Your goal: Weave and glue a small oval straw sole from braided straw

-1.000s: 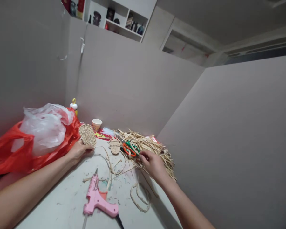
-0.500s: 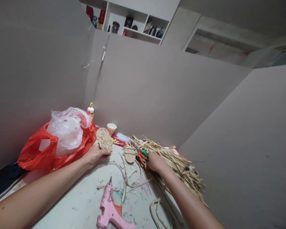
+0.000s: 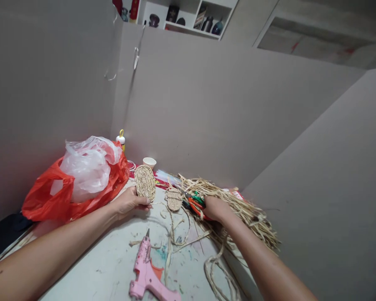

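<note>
My left hand (image 3: 133, 203) pinches the lower end of an oval woven straw piece (image 3: 145, 183), which stands up above the table. A thin strand runs from its lower edge toward the right. My right hand (image 3: 216, 208) is closed at the orange handles of a pair of scissors (image 3: 195, 205); its fingertips are mostly hidden. Green handles (image 3: 199, 199) show right beside the orange ones. Just left of the scissors lies a second, smaller woven straw piece (image 3: 174, 199) with a band across it, shaped like a slipper.
A pink glue gun (image 3: 144, 267) lies at the front of the white table (image 3: 109, 261). Straw bundles (image 3: 247, 213) spread at the right, with loose braided cord (image 3: 217, 267) nearer. A red plastic bag (image 3: 50, 194), a paper cup (image 3: 149, 162) and clear glue sticks (image 3: 167, 177) sit behind.
My right hand has shifted a little to the right, and the scissors with it. My left hand still holds the oval woven piece, now turned more upright. The camera view has tilted slightly.
</note>
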Demonstrator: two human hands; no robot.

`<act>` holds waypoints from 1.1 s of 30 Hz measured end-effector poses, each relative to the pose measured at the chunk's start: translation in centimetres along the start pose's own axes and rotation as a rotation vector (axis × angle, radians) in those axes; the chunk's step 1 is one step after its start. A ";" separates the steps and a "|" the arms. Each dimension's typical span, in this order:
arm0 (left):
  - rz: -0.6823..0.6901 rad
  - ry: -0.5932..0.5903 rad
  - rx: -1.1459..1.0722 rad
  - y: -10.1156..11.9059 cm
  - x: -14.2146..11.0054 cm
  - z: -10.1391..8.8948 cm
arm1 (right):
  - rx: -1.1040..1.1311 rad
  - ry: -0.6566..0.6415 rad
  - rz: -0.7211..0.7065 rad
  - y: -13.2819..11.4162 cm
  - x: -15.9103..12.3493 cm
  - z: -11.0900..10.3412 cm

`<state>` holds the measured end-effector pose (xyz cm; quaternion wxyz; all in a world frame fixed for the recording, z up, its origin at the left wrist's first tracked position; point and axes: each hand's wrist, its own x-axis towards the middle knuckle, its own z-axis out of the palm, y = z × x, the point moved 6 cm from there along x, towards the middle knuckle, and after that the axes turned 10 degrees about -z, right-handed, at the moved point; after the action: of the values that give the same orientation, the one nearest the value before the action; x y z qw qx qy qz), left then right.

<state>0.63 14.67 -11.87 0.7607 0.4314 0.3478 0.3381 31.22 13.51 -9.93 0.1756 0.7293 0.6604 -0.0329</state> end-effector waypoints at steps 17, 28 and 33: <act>-0.042 -0.019 0.031 0.0 -0.1 0.3 | 0.123 -0.114 -0.065 3.0 -1.9 -0.3; -0.028 -0.020 0.004 -0.3 0.0 -0.1 | 0.736 -0.003 -0.318 3.3 -4.2 -0.5; -0.011 -0.014 -0.004 -0.1 -0.1 0.1 | 1.034 0.193 -0.344 2.6 -5.6 -1.2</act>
<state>0.67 14.47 -11.90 0.7659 0.4301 0.3441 0.3315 32.87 8.35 -6.65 -0.2747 0.6018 0.6811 -0.3140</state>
